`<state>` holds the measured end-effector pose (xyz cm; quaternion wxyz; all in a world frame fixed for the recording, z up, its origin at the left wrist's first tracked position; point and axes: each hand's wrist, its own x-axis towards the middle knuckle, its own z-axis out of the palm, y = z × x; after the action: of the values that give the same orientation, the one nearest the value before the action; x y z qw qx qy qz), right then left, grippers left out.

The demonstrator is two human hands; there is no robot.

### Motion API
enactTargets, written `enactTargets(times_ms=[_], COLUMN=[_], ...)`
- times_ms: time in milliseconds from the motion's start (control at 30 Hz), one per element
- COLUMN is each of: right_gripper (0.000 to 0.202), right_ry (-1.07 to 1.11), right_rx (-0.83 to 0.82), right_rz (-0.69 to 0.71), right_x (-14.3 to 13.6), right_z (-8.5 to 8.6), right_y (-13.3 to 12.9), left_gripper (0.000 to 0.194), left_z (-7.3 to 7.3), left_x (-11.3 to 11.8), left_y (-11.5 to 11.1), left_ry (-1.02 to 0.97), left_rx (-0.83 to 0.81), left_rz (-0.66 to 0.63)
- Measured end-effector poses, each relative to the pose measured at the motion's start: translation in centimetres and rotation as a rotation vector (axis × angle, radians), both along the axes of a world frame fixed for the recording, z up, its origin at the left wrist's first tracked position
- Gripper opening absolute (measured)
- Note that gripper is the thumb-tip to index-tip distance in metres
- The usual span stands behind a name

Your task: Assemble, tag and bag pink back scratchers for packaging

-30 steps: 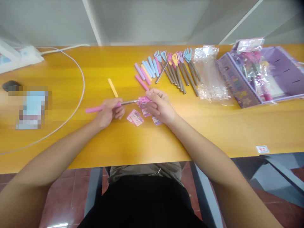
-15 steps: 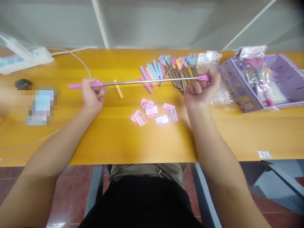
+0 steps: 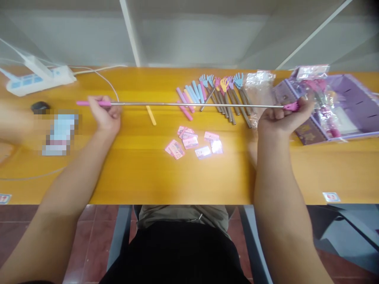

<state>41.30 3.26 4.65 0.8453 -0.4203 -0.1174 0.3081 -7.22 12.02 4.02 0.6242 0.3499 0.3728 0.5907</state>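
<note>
We see a shiny yellow-brown counter [image 3: 195,177] by a grey wall [image 3: 204,43], and red tiles [image 3: 99,240] on the floor. We have the back scratcher [image 3: 192,105] stretched sideways over the counter. The fingers of our left hand [image 3: 105,114] hold its pink handle [image 3: 84,103]; those of our right hand [image 3: 284,118] hold its pink end [image 3: 291,106]. Our hands are farther apart than before, so its metal stick is longer.

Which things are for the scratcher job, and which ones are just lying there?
Probably for the job:
pink scratcher, held
other scratchers
tubes
cards
clear bags
purple box

Probably just lying there:
mouse
power strip
</note>
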Motion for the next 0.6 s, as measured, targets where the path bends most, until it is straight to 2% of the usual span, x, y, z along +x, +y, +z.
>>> enactTargets(times_ms=[67, 133, 233, 400, 500, 600], right_gripper=[0.052, 0.05, 0.048, 0.05, 0.048, 0.041], right_ry=[-0.073, -0.081, -0.077, -0.131, -0.156, -0.237], right_rx=[-0.072, -0.099, -0.113, -0.095, -0.093, -0.197], right_rz=[-0.071, -0.163, -0.234, -0.467, -0.494, -0.505], right_x=[-0.4, -0.7, -0.9, -0.4, 0.0, 0.5], right_z=[-0.6, -0.8, -0.8, -0.2, 0.0, -0.3], right_y=[0.6, 1.1, 1.6, 1.8, 1.7, 1.7], left_gripper=[0.064, 0.06, 0.056, 0.063, 0.064, 0.063], left_z=[-0.5, -0.6, -0.7, -1.5, -2.3, -3.0], left_x=[-0.1, 0.0, 0.2, 0.0, -0.7, -1.5], left_y=[0.1, -0.1, -0.3, 0.1, 0.7, 1.2], left_ry=[0.11, 0.123, 0.109, 0.162, 0.168, 0.196], left_rx=[0.097, 0.14, 0.156, 0.221, 0.313, 0.366], left_rz=[0.16, 0.231, 0.224, 0.189, 0.143, 0.068])
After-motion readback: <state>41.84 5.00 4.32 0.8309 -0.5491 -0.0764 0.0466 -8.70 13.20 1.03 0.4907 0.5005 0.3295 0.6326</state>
